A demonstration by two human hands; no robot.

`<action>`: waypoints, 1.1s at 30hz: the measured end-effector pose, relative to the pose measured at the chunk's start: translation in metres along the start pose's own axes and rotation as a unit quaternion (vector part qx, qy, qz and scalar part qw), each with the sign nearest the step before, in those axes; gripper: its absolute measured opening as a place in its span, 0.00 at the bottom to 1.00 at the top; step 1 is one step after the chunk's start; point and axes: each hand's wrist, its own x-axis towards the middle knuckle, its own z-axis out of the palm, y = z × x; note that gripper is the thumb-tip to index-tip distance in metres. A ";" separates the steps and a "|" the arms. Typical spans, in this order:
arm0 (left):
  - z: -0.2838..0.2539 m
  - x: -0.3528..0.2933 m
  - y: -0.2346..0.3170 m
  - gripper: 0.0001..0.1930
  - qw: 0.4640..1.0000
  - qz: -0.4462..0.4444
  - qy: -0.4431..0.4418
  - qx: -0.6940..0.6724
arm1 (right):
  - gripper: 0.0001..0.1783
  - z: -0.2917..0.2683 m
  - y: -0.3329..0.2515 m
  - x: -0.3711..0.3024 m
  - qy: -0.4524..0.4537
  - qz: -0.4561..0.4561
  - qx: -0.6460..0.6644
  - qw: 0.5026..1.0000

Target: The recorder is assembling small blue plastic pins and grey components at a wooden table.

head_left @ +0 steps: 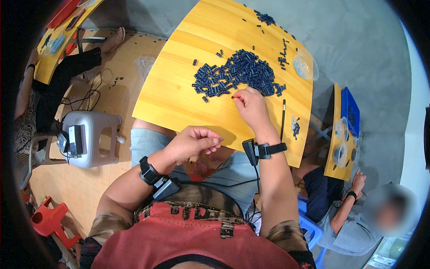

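Observation:
A large heap of small black cylindrical pieces [248, 69] lies in the middle of the yellow wooden table [179, 89]. At the heap's near edge is my right hand [251, 107], its thumb and forefinger pinched on a small black piece [233, 97]. My left hand [193, 144] hovers at the table's near edge, over my lap, with thumb and fingers pressed together. Whatever it may hold is hidden. A thin black rod [283, 117] lies to the right of my right hand, beside a little pile of silvery and dark bits [295, 127].
A clear round container [306, 65] sits at the table's right edge. More black pieces [265, 19] lie at the far end. On the left stands a grey stool [92, 134] with devices and cables. To the right, a person [354, 228] sits near another table with a blue tray [350, 112].

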 end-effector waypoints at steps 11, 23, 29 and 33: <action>0.017 0.016 0.006 0.10 0.992 0.052 0.109 0.023 | 0.05 -0.010 -0.019 -0.031 -0.003 0.006 -0.021 1.000; 0.033 0.035 -0.001 0.09 0.996 0.041 0.073 0.003 | 0.06 -0.029 -0.048 -0.082 0.053 0.029 0.220 0.974; 0.037 0.032 -0.004 0.10 0.997 0.027 0.077 0.015 | 0.08 -0.031 -0.044 -0.093 0.060 0.061 0.269 0.959; 0.038 0.033 -0.008 0.10 0.997 0.025 0.073 0.018 | 0.06 -0.031 -0.044 -0.099 0.078 0.077 0.266 0.958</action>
